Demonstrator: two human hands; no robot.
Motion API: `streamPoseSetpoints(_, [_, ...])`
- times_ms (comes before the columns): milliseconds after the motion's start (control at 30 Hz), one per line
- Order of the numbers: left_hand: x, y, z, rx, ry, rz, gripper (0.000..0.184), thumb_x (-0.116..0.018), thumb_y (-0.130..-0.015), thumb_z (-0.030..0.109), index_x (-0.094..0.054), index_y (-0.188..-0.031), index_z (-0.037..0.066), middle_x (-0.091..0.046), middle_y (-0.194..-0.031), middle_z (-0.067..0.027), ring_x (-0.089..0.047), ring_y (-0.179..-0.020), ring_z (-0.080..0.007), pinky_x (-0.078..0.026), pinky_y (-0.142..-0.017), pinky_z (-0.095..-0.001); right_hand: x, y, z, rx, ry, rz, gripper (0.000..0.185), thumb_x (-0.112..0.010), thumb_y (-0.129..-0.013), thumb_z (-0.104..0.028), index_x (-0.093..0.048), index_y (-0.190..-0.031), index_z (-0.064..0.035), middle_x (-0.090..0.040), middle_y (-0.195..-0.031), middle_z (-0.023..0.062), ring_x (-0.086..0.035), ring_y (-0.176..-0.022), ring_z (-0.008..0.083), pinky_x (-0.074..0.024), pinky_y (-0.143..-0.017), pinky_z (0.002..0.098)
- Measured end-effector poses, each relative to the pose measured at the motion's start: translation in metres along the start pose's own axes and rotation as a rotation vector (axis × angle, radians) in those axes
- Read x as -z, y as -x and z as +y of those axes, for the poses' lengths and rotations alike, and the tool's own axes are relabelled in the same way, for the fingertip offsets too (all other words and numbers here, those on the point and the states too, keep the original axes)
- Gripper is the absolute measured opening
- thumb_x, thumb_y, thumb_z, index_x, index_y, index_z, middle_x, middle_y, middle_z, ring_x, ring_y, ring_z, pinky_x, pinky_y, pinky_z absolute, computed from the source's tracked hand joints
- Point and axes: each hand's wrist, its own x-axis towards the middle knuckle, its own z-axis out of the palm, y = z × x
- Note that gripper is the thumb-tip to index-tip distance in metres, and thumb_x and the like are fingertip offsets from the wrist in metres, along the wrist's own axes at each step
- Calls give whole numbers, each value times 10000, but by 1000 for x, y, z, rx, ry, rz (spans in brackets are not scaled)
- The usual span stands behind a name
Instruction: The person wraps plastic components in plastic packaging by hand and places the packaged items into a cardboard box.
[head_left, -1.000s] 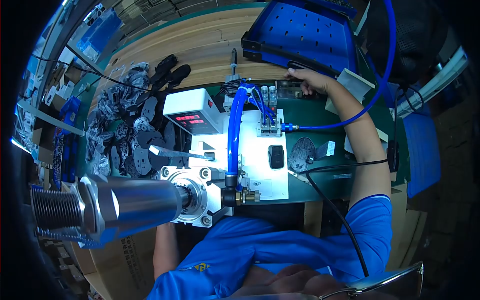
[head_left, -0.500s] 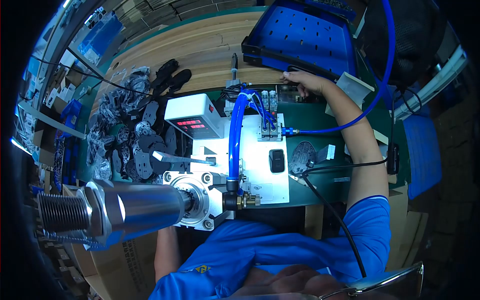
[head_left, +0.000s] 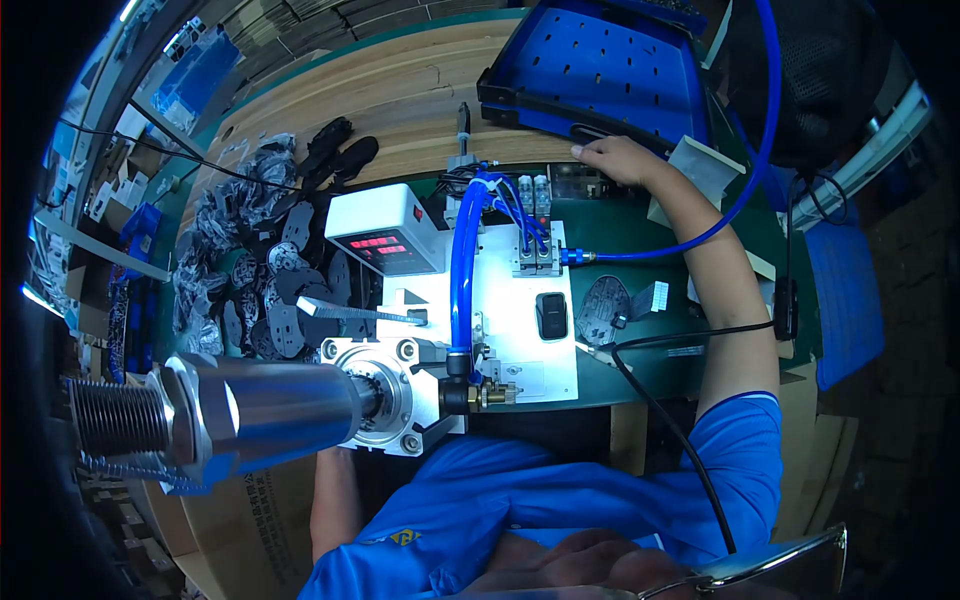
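Observation:
My right hand (head_left: 616, 160) is at the front edge of the blue slotted tray (head_left: 600, 70), above a small dark box (head_left: 578, 182). Its thumb points left; the other fingers are hidden beneath the hand, so any hold is unclear. My left hand is out of sight behind the pneumatic press cylinder (head_left: 270, 410), with only the left forearm (head_left: 337, 500) showing. On the white machine plate (head_left: 500, 340) stand a white control box (head_left: 385, 225) with red digits and a small black object (head_left: 551, 316). A dark flat oval part (head_left: 603, 308) lies right of the plate.
Dark flat pieces (head_left: 285, 300) and crumpled plastic bags (head_left: 215, 260) pile up left of the machine. A blue air hose (head_left: 690, 245) arcs at right, and a black cable (head_left: 650, 400) crosses toward my body. A cardboard box (head_left: 250, 520) stands at lower left.
My right hand has shifted slightly at the small box, and its fingers have gone from partly visible to hidden. The whole view has moved a little; the machine and parts look the same.

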Motion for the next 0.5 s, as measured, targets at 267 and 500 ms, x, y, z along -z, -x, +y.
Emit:
streamPoseSetpoints(267, [-67,-5,-19,-5,-687,216,458,-708,-998,354,-613,-1387,130,-716,-1242,-81,-700,-1165,-237,-563,-1089,-483,3,6,1,-11,230,32,721,-406,-1048,-635,-786,-1157,-32,-764,-1115,209,-706,-992,420,-542,-935,487])
streamPoseSetpoints(500, [-97,-13,-42,-95,-812,369,439,-725,-988,262,-614,-1393,133,-715,-1258,-81,-700,-1166,-247,-565,-1087,-478,-1,8,1,17,214,63,716,-400,-1051,-627,-786,-1148,-31,-763,-1107,210,-702,-990,426,-541,-928,489])
